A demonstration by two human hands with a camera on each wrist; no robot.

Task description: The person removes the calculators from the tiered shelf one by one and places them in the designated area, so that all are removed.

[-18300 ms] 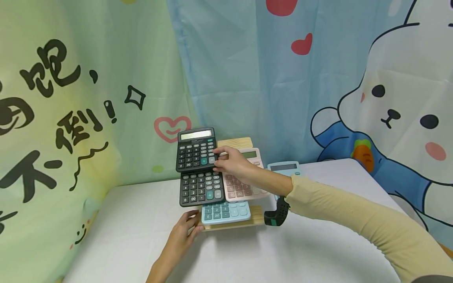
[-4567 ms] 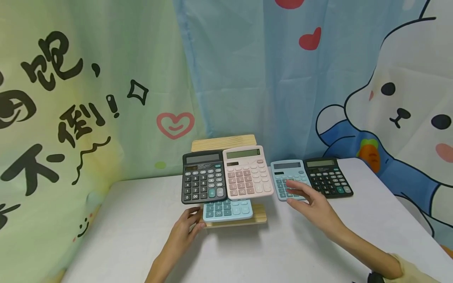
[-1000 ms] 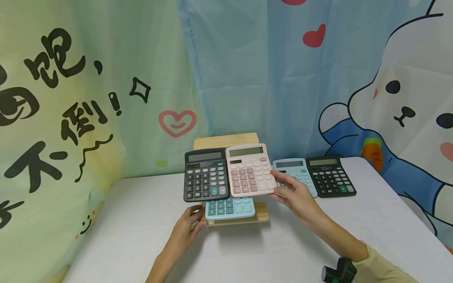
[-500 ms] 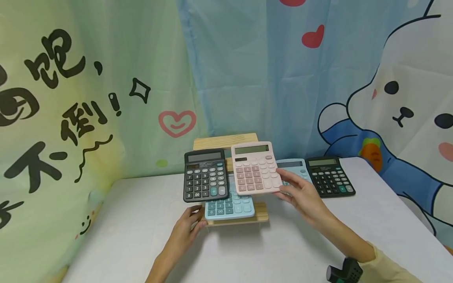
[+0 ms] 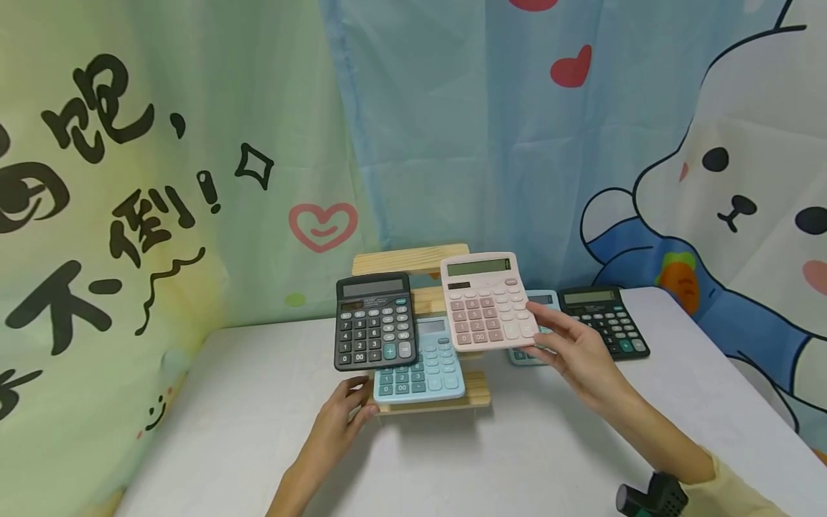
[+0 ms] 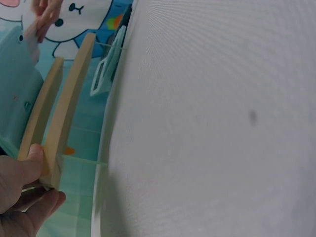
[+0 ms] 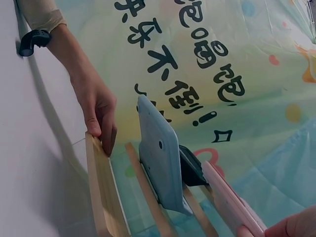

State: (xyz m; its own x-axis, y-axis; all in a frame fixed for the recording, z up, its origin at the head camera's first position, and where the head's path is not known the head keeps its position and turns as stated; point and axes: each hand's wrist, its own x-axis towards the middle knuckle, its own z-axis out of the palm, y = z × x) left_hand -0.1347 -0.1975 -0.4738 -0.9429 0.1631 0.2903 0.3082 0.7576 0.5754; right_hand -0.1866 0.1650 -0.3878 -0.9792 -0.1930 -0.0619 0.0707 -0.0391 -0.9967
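My right hand (image 5: pixel 578 359) holds a pink calculator (image 5: pixel 487 312) by its lower right edge, raised in front of the rack's right side. In the right wrist view, the pink calculator (image 7: pixel 232 202) appears edge-on with fingertips pinching it. A slatted wooden rack (image 5: pixel 478 391) carries a light blue calculator (image 5: pixel 439 373) low down and a black calculator (image 5: pixel 375 323) above it, partly covering the blue one. My left hand (image 5: pixel 336 416) grips the rack's front left corner; the left wrist view shows the thumb (image 6: pixel 34 163) over the slat's end and fingers beneath.
Right of the rack, a second light blue calculator (image 5: pixel 543 298) lies on the white table (image 5: pixel 239 402), partly hidden by the pink one and my right hand. Beside it lies another black calculator (image 5: pixel 604 323). A printed curtain (image 5: pixel 426 143) hangs behind.
The pink calculator has come off the rack and moved right and up in my right hand, uncovering more of the blue calculator. Earlier, the upper black calculator went from rack to table. My left hand stays put.
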